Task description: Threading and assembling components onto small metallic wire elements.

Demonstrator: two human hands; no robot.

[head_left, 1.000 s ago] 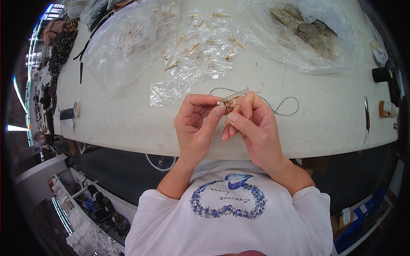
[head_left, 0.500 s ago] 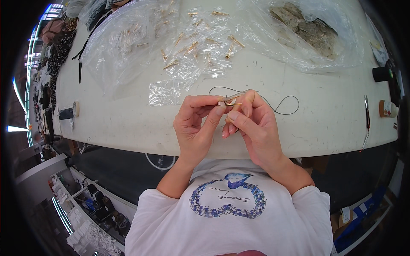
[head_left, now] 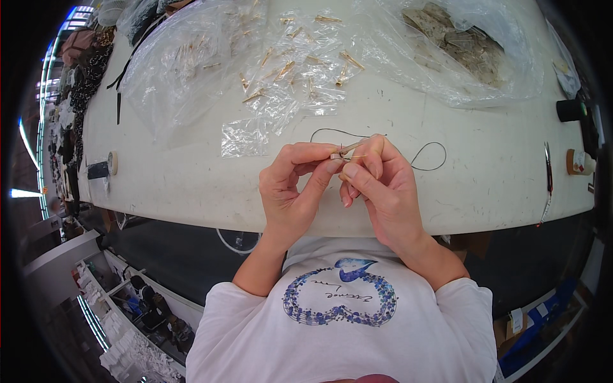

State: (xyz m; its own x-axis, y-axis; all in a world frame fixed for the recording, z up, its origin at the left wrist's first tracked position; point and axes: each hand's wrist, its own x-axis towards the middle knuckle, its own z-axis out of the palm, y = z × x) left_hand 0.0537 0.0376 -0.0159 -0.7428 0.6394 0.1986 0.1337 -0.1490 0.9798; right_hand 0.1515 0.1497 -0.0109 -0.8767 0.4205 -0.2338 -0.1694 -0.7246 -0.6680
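Note:
Both my hands meet over the near edge of a white table (head_left: 191,185). My left hand (head_left: 294,191) pinches a small tan stick-like piece (head_left: 345,151) between thumb and forefinger. My right hand (head_left: 383,185) grips the same piece from the other side, fingertips touching the left ones. A thin black cord (head_left: 421,156) runs from the piece and loops on the table to the right. How the cord joins the piece is hidden by my fingers.
Clear plastic bags (head_left: 287,70) with several tan pieces lie beyond my hands. A bag of darker tan parts (head_left: 460,45) sits far right. Scissors-like tool (head_left: 548,172), a black cylinder (head_left: 568,110) and a small pot (head_left: 578,161) lie at the right edge.
My hands have kept their place; the fingers shifted slightly on the small piece. The cord loop stays where it was.

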